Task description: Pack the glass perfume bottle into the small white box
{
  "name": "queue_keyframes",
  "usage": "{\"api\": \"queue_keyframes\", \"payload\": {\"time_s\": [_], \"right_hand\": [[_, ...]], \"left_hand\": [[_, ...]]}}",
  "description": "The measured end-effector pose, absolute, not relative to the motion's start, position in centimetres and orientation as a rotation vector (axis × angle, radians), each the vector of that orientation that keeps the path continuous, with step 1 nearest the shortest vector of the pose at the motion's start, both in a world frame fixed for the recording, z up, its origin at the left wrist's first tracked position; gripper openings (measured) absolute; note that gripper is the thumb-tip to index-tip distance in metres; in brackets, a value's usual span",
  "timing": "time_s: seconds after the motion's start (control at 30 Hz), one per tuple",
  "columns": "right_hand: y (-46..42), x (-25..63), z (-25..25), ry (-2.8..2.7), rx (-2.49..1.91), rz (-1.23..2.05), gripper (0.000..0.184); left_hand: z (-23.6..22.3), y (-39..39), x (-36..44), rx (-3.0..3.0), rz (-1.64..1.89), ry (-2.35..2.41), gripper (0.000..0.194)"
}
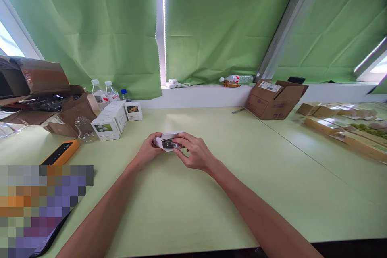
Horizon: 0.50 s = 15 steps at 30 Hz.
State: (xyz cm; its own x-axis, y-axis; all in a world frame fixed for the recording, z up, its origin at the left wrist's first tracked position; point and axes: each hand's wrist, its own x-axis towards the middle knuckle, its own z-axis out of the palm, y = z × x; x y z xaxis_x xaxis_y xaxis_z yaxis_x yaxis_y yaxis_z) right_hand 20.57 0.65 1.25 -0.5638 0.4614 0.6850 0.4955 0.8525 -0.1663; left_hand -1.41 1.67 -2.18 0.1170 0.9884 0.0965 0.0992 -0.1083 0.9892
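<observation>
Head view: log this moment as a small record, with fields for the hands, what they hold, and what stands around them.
Left hand: left hand grips the white card's left end
Right hand: right hand grips its right end
Held: white card around a dark item
Surface: pale green table
Nearby: white printed boxes, open cardboard box

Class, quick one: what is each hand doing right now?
Left hand: closed, holding a small white packet by its left end.
Right hand: closed, holding the same packet from its right side.
</observation>
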Motion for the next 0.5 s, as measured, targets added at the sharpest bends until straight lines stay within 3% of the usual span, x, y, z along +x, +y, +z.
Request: {"api": "queue_keyframes", "payload": {"time_s": [0.5], "right_hand": [[0.77, 20.45, 0.9, -2.24, -0.718, -0.105, 0.02]], "left_hand": [[-2.1, 1.43, -1.36, 1.463, 1.173, 1.165, 0.059]]}}
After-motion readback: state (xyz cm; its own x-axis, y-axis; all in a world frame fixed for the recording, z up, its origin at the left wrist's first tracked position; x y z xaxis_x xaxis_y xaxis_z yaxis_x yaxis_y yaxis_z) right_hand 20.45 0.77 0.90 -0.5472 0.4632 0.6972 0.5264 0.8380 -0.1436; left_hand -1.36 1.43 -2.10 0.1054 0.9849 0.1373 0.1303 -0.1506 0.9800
